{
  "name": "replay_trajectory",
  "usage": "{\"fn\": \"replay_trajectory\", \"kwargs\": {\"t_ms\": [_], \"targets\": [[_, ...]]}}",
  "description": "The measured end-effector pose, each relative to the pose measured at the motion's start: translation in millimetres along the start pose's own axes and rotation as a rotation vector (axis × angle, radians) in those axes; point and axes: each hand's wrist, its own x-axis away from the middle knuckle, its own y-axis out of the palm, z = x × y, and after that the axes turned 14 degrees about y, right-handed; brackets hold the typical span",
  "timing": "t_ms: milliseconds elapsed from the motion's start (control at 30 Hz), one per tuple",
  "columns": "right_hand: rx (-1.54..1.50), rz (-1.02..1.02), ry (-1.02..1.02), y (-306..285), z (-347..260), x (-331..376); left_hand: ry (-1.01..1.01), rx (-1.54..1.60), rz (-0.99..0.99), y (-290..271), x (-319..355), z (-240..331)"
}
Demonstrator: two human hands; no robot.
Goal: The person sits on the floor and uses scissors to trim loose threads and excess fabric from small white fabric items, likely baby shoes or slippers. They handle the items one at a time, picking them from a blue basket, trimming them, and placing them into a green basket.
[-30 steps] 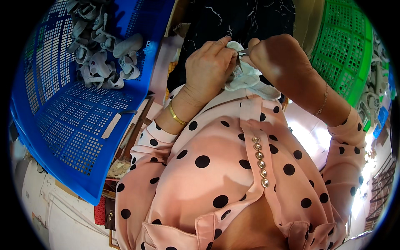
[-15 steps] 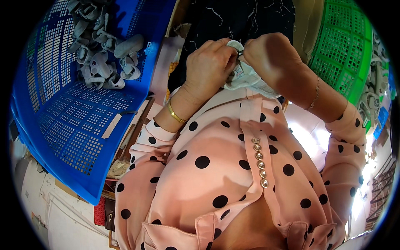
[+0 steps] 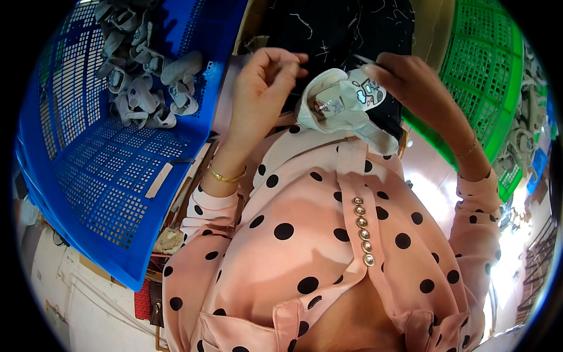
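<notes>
A small white shoe (image 3: 319,117) with a colourful printed patch and a strap lies on my lap, its opening facing up. My left hand (image 3: 264,85) is lifted just left of the shoe, fingers loosely curled and apart from the thumb, with nothing visible in it. Just above the shoe's printed end, my right hand (image 3: 404,76) is closed around a thin, pointed metal tool (image 3: 365,59). Only the tool's tip shows; the rest is hidden in the hand, so its kind is unclear.
On the left a blue plastic basket (image 3: 111,176) holds a pile of small pale shoes (image 3: 141,97). A green basket (image 3: 481,64) stands on the right, with more shoes (image 3: 519,146) beyond it. Loose white threads lie on the dark cloth (image 3: 328,26) over my lap.
Both hands have come apart from the shoe, the left moving left and the right moving right. The shoe now lies unheld, its inside and printed patch showing. The tool's tip has come into clearer sight.
</notes>
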Motion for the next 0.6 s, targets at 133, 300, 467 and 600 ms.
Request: {"fn": "replay_trajectory", "kwargs": {"t_ms": [133,300,467,600], "targets": [[-0.526,-0.168,0.182,14.4,8.9,8.5,0.168,-0.414,-0.136,6.4,-2.8,8.6],[-0.573,0.023,0.119,41.5,10.6,18.0,0.396,-0.962,-0.376,22.1,-5.1,9.5],[-0.483,0.009,0.142,47.3,0.0,17.3,0.524,-1.099,-0.46,27.8,-10.0,-7.2],[-0.422,-0.045,0.157,44.9,-1.1,16.0,0.429,-0.894,-0.345,23.9,-5.1,-8.1]]}}
